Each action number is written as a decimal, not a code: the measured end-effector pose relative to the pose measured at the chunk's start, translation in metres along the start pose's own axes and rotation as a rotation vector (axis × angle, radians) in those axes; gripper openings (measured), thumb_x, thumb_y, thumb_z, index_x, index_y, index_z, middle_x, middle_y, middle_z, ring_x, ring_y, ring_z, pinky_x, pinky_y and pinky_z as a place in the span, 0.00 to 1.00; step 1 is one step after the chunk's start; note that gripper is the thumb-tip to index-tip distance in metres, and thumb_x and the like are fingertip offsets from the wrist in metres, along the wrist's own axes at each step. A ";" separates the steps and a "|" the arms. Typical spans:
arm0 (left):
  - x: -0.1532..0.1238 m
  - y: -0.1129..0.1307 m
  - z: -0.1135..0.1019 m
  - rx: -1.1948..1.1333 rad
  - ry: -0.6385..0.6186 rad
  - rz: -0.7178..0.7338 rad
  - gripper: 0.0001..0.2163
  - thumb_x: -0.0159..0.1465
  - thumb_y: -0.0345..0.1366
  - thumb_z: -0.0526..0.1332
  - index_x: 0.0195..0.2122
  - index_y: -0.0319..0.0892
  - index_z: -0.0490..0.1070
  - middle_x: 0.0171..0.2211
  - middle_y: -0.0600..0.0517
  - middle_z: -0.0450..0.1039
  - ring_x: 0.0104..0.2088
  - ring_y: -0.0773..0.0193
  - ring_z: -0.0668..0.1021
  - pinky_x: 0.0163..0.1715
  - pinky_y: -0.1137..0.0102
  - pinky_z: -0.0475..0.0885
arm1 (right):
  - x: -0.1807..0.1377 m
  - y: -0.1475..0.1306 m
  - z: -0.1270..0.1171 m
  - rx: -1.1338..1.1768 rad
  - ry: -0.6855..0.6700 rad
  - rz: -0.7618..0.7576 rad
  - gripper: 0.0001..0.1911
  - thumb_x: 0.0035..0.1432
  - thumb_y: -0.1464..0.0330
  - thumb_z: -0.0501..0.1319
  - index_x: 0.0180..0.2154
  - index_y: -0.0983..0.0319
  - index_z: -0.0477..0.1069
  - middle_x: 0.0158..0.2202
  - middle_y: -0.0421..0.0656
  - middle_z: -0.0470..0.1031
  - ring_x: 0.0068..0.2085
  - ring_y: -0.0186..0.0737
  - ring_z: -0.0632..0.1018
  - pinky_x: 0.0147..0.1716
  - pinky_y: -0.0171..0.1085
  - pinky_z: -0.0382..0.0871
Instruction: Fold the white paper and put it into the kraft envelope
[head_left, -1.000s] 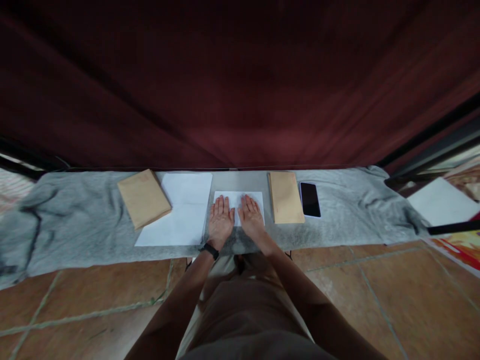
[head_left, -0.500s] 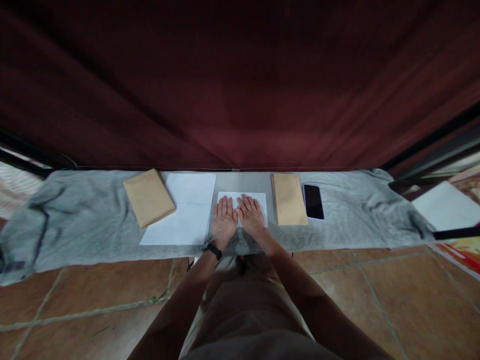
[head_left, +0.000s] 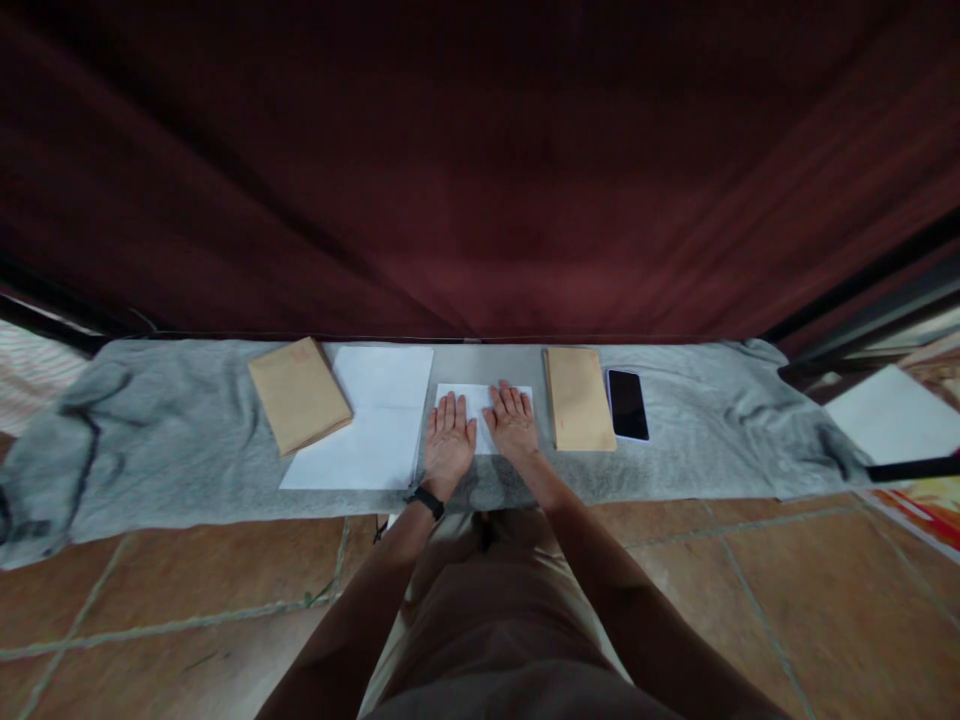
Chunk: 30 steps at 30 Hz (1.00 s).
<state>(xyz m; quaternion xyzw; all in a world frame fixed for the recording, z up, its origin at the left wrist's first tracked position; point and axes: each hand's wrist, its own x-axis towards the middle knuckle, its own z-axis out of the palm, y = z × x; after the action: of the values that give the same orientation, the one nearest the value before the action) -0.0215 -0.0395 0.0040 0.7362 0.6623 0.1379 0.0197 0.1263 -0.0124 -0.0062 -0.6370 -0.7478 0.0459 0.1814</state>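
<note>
A grey-draped desk [head_left: 720, 430] lies under the left hand [head_left: 449, 440] and right hand [head_left: 513, 424], a red curtain [head_left: 480, 230] beyond them. Both lie flat, fingers outstretched, on paper [head_left: 477, 398].

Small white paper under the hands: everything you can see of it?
The paper is plain white, looks rectangular and flat, long side running left to right. The left hand and right hand lie palm-down on it, hiding much of it. It sits between the large sheet and right brown packet, apart from both. Can't tell if it's folded.
</note>
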 end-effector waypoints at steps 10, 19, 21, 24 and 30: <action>0.000 -0.001 0.003 0.012 0.009 0.001 0.28 0.75 0.41 0.45 0.72 0.33 0.54 0.74 0.39 0.50 0.75 0.52 0.53 0.72 0.51 0.51 | -0.016 0.008 0.007 -0.041 0.151 0.085 0.31 0.75 0.59 0.49 0.70 0.72 0.58 0.72 0.63 0.56 0.72 0.57 0.60 0.68 0.57 0.55; 0.000 0.000 0.004 0.016 0.023 0.006 0.28 0.75 0.41 0.45 0.73 0.33 0.54 0.74 0.38 0.51 0.74 0.51 0.54 0.72 0.51 0.52 | -0.046 0.010 0.002 -0.031 0.184 0.098 0.35 0.75 0.57 0.46 0.71 0.75 0.53 0.72 0.66 0.54 0.72 0.58 0.59 0.68 0.58 0.57; 0.000 0.000 0.004 0.016 0.023 0.004 0.28 0.75 0.41 0.45 0.73 0.34 0.54 0.73 0.39 0.51 0.74 0.52 0.54 0.72 0.51 0.52 | -0.052 0.009 -0.002 -0.040 0.170 0.108 0.35 0.75 0.57 0.46 0.72 0.76 0.51 0.72 0.66 0.53 0.73 0.58 0.58 0.68 0.58 0.57; 0.000 0.000 0.004 0.014 0.024 0.007 0.28 0.75 0.41 0.45 0.73 0.34 0.54 0.73 0.39 0.51 0.74 0.51 0.53 0.72 0.51 0.52 | -0.060 0.007 -0.007 -0.056 0.133 0.116 0.36 0.75 0.57 0.46 0.72 0.78 0.50 0.72 0.66 0.53 0.73 0.58 0.57 0.69 0.56 0.56; 0.000 -0.001 0.005 0.000 0.028 0.007 0.28 0.75 0.41 0.45 0.73 0.35 0.52 0.73 0.39 0.52 0.74 0.51 0.54 0.72 0.50 0.52 | -0.077 0.010 -0.012 -0.044 0.104 0.112 0.36 0.75 0.58 0.46 0.72 0.78 0.49 0.72 0.66 0.53 0.73 0.58 0.57 0.68 0.57 0.55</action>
<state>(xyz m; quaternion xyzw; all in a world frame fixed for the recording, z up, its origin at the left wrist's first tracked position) -0.0213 -0.0385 -0.0007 0.7364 0.6600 0.1484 0.0101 0.1486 -0.0875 -0.0145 -0.6831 -0.7015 0.0064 0.2029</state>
